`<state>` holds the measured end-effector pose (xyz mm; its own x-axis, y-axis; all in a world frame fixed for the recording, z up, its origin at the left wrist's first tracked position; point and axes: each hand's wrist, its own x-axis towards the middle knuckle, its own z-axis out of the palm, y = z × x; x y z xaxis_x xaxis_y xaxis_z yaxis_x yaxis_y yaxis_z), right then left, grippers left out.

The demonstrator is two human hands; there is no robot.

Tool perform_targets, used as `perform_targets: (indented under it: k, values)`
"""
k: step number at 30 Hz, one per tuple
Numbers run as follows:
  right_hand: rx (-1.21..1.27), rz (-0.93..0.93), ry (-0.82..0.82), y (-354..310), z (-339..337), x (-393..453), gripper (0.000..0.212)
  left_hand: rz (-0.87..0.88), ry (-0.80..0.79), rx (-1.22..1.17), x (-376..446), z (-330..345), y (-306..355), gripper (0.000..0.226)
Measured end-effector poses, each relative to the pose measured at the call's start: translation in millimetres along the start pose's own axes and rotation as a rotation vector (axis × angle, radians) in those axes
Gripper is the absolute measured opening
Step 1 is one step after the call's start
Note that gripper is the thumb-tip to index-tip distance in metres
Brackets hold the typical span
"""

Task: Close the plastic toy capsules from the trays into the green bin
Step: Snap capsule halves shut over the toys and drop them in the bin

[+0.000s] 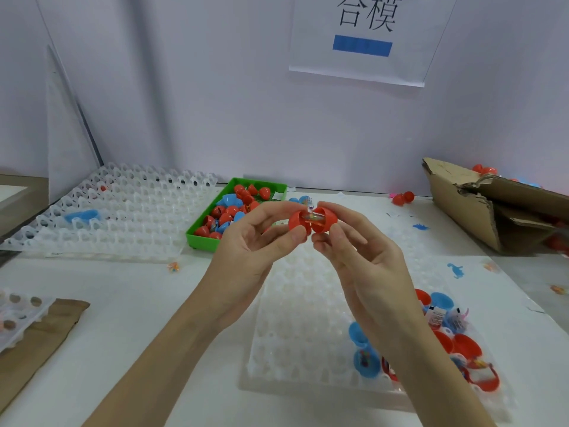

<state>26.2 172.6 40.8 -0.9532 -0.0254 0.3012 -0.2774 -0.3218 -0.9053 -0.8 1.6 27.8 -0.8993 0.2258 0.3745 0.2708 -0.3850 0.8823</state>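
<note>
Both hands are raised above the table, meeting at the middle of the view. The left hand pinches one red half and the right hand pinches the other half of a single red capsule. The halves sit side by side, left and right, joined at the bottom and gaping at the top like a clam, so the capsule's long axis runs from nine o'clock to three o'clock. Something small and colourful shows in the gap, with a bit poking up at twelve; I judge it must tuck in before the halves will snap.

The move that matters next, as I read it, is a squeeze along that axis, each hand pushing toward the other. After that comes the drop: the green bin lies at about ten o'clock from the hands, just beyond the left hand's fingers. The left hand is plainly the nearer one for it.

Counts: one capsule in the hands, one green bin holding a heap of closed red and blue capsules, more than a dozen though too piled to number exactly. One white tray lies under the hands at six o'clock, with open capsules left along its right side at four o'clock, roughly eight, partly hidden by the right forearm. A stack of trays sits at nine o'clock, and a torn cardboard box at three.
</note>
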Motion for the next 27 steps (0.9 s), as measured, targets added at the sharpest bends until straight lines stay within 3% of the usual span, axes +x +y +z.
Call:
perform_targets:
  k: [5,12,19,23,27]
  values:
    - [-0.007,-0.005,-0.035,0.1,-2.2,0.2,0.03,0.001,-0.031,0.071,-1.0,-0.9,2.9,0.038]
    - [-0.256,-0.088,0.027,5.2,-3.6,0.9,0.023,0.124,0.037,0.397,-3.2,6.0,-0.5,0.021]
    - [-0.392,-0.182,0.006,8.0,-3.4,1.0,0.026,0.115,0.11,0.423,-1.8,9.2,-4.1,0.022]
    - [-0.425,-0.207,0.018,10.3,-3.7,1.7,0.028,0.114,0.189,0.324,-0.9,7.3,-5.5,0.027]
    - [-0.479,-0.261,0.025,10.5,-3.5,1.3,0.03,0.109,0.129,0.32,-2.4,4.8,-2.3,0.028]
